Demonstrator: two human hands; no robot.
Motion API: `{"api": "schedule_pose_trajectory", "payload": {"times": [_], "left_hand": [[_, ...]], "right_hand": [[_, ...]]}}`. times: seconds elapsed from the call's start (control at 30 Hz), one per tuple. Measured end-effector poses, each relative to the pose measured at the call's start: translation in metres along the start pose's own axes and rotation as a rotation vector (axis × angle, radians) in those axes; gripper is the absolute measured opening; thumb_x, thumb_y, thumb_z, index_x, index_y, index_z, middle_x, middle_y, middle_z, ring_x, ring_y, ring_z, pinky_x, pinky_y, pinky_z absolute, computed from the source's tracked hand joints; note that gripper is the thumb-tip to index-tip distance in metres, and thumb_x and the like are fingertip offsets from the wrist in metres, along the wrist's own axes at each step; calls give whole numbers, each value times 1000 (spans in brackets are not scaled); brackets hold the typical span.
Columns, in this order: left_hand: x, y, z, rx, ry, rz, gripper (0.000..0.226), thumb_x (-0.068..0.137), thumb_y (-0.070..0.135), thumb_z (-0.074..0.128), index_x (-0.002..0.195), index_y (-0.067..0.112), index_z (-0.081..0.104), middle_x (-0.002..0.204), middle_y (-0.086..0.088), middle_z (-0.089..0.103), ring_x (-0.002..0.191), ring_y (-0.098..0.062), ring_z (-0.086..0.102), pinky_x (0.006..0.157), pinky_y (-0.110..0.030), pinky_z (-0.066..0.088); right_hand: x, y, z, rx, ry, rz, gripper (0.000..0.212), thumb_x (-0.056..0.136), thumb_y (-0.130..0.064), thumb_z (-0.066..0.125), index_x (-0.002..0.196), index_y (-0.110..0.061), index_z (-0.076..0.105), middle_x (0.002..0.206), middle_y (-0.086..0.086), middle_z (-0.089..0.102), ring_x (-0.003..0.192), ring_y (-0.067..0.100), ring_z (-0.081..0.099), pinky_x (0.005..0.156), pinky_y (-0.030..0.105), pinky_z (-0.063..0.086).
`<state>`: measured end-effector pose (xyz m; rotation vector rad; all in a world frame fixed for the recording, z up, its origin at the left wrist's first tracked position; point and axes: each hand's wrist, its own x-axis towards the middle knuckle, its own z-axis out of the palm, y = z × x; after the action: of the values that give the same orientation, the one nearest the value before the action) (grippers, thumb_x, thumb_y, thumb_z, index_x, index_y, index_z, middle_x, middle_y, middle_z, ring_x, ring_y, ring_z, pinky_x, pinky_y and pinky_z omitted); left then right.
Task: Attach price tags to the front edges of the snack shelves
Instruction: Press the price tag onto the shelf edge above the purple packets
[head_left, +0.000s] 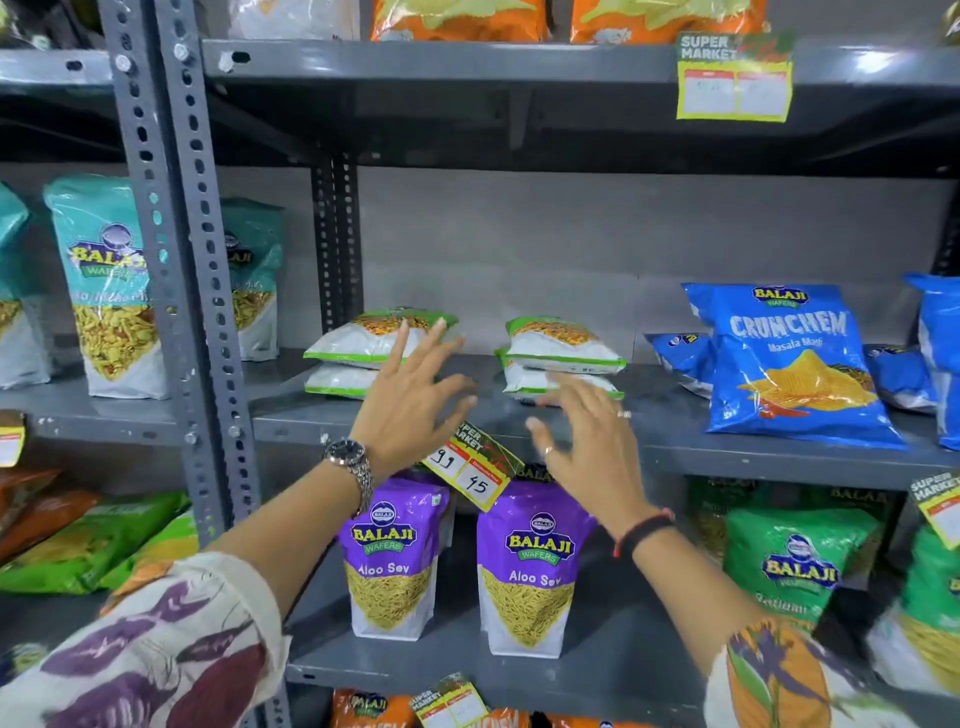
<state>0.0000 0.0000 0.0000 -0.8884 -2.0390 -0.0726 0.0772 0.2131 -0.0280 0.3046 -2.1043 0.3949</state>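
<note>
A yellow price tag (471, 464) marked 99 and 45 hangs tilted on the front edge of the middle grey shelf (727, 457), between my two hands. My left hand (410, 400), with a wristwatch, is spread open just left of and above the tag, fingers pointing up and not holding it. My right hand (587, 441) is also spread open just right of the tag, slightly blurred. Another tag (735, 78) hangs on the upper shelf edge, one more tag (449, 701) on the lower shelf edge, and a further tag (940, 506) at the right.
White-and-green snack packs (561, 353) lie stacked on the middle shelf behind my hands. A blue Crunchem bag (789, 364) stands to the right. Two purple Aloo Sev pouches (530, 566) stand on the shelf below. A perforated grey upright (182, 260) divides the shelving at left.
</note>
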Motion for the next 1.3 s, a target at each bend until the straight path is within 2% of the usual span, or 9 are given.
{"api": "schedule_pose_trajectory", "payload": {"times": [0.1,0.23,0.47,0.67,0.77,0.9,0.97,1.1,1.3], "left_hand": [[-14,1,9,2,-29,21,35,93,44,44,88,25,72,137,-5,56,139,-27,36,117,-51,10],[-23,-2,14,-2,-50,-49,31,92,45,42,96,27,67,132,0,60,137,-25,40,117,-48,8],[-25,0,19,-110,6,-151,12,86,38,63,89,28,70,117,5,69,129,-21,51,116,-45,10],[-32,4,28,-191,-27,-227,29,92,41,43,96,22,66,119,6,68,130,-17,49,114,-41,22],[-31,13,21,-314,36,-333,22,96,39,46,97,24,61,121,11,65,124,-12,53,91,-32,45],[-36,22,18,-395,26,-439,9,92,38,55,91,31,59,120,18,61,78,-7,64,56,-24,42],[-47,22,24,-398,4,-442,9,90,37,58,86,30,62,119,16,62,80,-7,64,60,-24,46],[-66,19,41,-364,-24,-386,9,87,32,63,84,24,64,125,8,62,121,-16,55,110,-42,35],[-64,18,41,-363,-7,-389,5,86,30,64,86,25,64,116,6,64,116,-14,56,104,-43,39]], "right_hand": [[-26,2,19,25,-94,70,14,80,-31,71,78,-20,63,114,1,66,103,22,57,97,40,41],[-38,6,33,1,-98,91,18,74,-31,77,80,-19,66,115,2,65,107,21,54,106,43,34],[-37,1,37,-70,-46,102,9,78,-20,75,75,-20,66,111,3,65,105,18,49,100,48,41],[-21,3,33,-128,-112,126,3,83,-16,64,81,-18,62,101,0,67,91,24,58,81,39,39],[-13,5,24,-8,-87,171,8,83,-12,62,81,-18,58,93,-1,69,78,23,62,67,31,33],[-16,7,20,24,-109,138,10,82,-16,65,78,-23,58,94,-4,69,80,21,62,71,33,39],[-20,7,22,-9,-131,98,10,80,-19,68,74,-23,61,99,-6,68,86,19,60,79,37,41],[-26,10,27,-74,-155,67,8,75,-22,72,71,-23,65,108,-5,64,96,17,56,88,39,37],[-21,11,30,-70,-114,86,9,75,-23,72,70,-25,65,100,-8,65,90,16,55,80,34,31]]}}
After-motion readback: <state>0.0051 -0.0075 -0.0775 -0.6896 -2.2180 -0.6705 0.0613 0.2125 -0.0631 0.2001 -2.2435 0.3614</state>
